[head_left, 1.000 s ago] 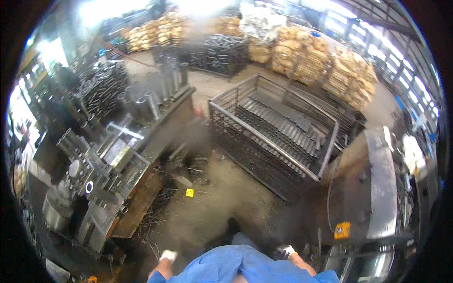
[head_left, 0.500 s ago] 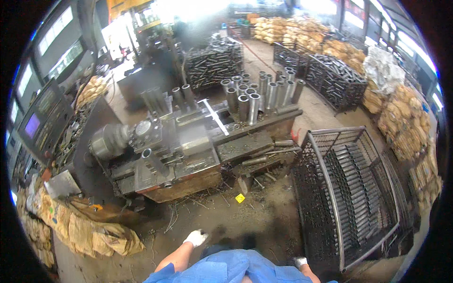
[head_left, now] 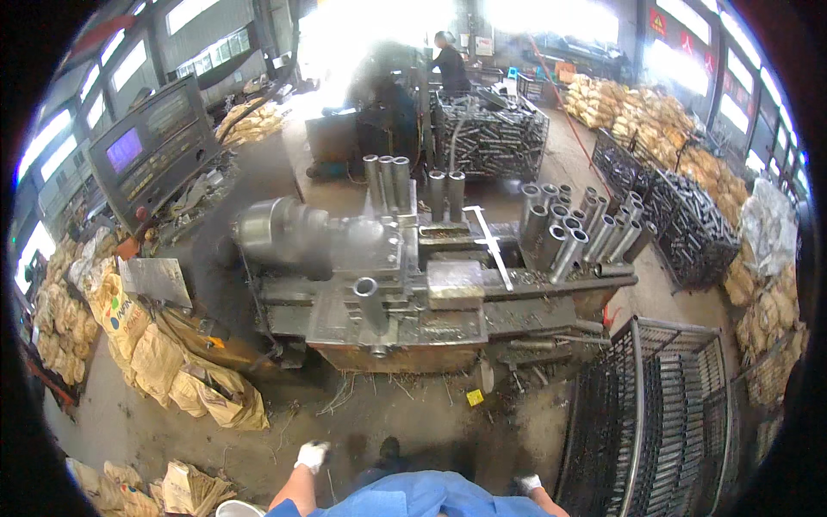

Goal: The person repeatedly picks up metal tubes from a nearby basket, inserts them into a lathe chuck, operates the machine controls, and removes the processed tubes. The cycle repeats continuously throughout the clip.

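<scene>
My left hand (head_left: 313, 456), in a white glove, hangs low at the left of my blue clothing. Its fingers look loosely apart, with nothing seen in them. My right hand (head_left: 527, 483), also gloved in white, hangs low at the right near the metal crate (head_left: 638, 405); its fingers are too small to read. Neither touches the lathe (head_left: 396, 345) in front. On the lathe lies a long caliper (head_left: 494, 248). A steel tube (head_left: 370, 303) stands on the near ledge, and several more tubes (head_left: 568, 250) stand grouped at the right end. The chuck (head_left: 267, 227) is at the left.
A control panel with a lit screen (head_left: 125, 150) stands at the left, above yellowish sacks (head_left: 164, 366). A yellow tag (head_left: 475, 397) lies on the floor. Behind are a wire bin of metal parts (head_left: 491, 142) and a person (head_left: 450, 65). Sacks (head_left: 637, 112) line the right side.
My view has swung up and to the left, so the lathe sits further right and the person behind it shows. Both hands still hang low beside my body.
</scene>
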The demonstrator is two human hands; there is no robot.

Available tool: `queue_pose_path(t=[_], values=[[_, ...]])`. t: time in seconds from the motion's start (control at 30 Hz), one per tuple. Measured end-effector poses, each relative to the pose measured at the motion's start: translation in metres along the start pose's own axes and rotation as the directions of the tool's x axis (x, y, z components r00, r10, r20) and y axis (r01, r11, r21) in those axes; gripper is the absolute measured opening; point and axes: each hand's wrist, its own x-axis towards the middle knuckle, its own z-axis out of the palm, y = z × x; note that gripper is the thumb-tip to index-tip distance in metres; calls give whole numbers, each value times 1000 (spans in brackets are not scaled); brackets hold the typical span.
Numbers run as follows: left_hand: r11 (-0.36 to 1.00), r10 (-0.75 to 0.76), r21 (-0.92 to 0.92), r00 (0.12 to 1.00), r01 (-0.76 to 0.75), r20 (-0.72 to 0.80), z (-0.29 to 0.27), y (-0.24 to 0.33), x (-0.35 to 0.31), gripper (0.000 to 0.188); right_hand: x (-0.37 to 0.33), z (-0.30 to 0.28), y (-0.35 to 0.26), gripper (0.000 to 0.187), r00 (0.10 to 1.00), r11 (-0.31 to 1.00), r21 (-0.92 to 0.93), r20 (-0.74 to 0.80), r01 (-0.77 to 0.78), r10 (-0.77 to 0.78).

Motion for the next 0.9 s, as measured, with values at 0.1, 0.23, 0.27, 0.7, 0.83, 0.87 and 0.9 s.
queue_pose_path(t=[0.1,0.23,0.27,0.7,0.83,0.87,0.9], values=[[928,-132,-372,916,-20,-379,-68,12,40,48,7,-10,-44,40,964,982,-123,-208,141,-164],[941,59,-138,551,-310,-832,-157,70,79,61,8,-33,-106,34,977,959,-245,-123,139,-174],[924,131,-103,556,-369,-821,-158,120,73,60,8,-36,-102,33,972,940,-319,-152,122,-178],[911,405,387,488,-143,-773,-269,185,109,56,8,-195,-229,15,521,878,294,-851,377,61],[850,486,524,443,-42,-753,-281,153,145,54,-66,-353,-397,17,464,758,204,-874,619,-144],[816,515,578,454,1,-727,-281,156,152,52,-66,-379,-413,19,378,713,80,-886,697,-270],[764,587,645,396,18,-706,-301,131,157,51,-65,-406,-445,21,444,692,159,-859,704,-255]])
